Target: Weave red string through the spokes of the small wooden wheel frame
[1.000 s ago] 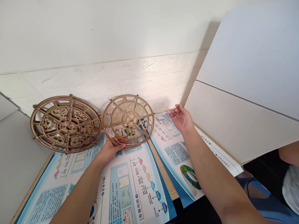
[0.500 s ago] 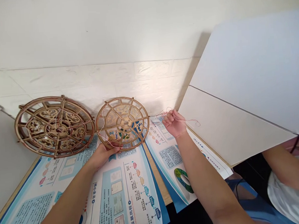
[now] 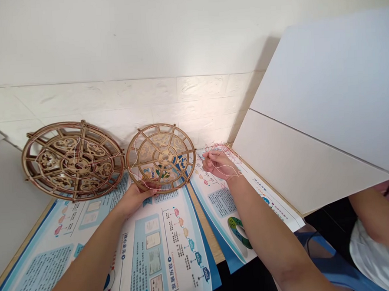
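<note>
A round openwork wooden frame [image 3: 165,156], with spokes and a pierced hub, stands tilted toward the wall. My left hand [image 3: 139,197] grips its lower left rim, thumb in front, the other fingers partly hidden behind. A pale wire runs along the frame's left side. To the right, my right hand [image 3: 217,164] is closed in a pinch on a thin wire [image 3: 230,166], whose loose end curves over the wrist. Behind that hand lies a tangle of thin red and white wires [image 3: 225,149] on the printed sheet.
Left of me, a stack of similar round wooden frames [image 3: 74,162] leans on the wall [image 3: 139,96], wires across it. Printed posters [image 3: 175,268] cover the wooden table [image 3: 208,236]. A white panel [image 3: 279,154] stands on the right; beyond it shows another person's arm [image 3: 369,219].
My right hand has moved slightly left and down, and its wrist has turned. More of the wire tangle shows behind it. The left hand keeps its grip on the frame.
</note>
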### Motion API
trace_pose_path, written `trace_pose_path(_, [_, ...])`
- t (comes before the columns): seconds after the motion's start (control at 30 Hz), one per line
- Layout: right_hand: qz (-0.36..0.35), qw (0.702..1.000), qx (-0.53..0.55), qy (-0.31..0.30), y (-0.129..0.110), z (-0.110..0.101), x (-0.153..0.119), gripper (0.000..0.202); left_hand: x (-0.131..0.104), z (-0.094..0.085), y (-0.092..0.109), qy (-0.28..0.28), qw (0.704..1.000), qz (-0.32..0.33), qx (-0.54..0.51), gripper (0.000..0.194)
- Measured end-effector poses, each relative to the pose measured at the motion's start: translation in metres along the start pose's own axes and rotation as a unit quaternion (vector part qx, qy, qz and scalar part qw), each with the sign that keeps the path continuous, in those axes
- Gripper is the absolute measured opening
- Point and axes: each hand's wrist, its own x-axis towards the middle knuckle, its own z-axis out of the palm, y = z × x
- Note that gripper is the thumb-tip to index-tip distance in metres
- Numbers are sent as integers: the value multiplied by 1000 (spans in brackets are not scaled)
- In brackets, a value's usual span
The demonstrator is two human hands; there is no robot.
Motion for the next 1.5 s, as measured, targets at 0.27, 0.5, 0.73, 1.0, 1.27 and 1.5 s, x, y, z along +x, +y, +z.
trace_pose_path(0.27, [30,998,-31,-41,0,-1,-2,24,0,0,1,-3,1000,-4,1,41])
trace_pose_path(0.5, [57,993,-76,-64,0,-1,-3,24,-1,1,1,-2,1000,-2,-14,45])
trace_pose_path(0.73, [64,993,-73,-72,2,2,0,25,1,-1,-1,-4,1000,-8,-18,43])
trace_pose_path(1.0, [68,994,-69,-46,2,6,2,23,-1,1,1,0,1000,-13,-23,45])
trace_pose_path(1.27, [72,993,-87,-40,-1,8,2,24,0,0,0,-6,1000,-15,-25,47])
trace_pose_path(1.5, [54,986,-136,80,11,0,12,22,-1,1,1,-7,1000,-18,-18,48])
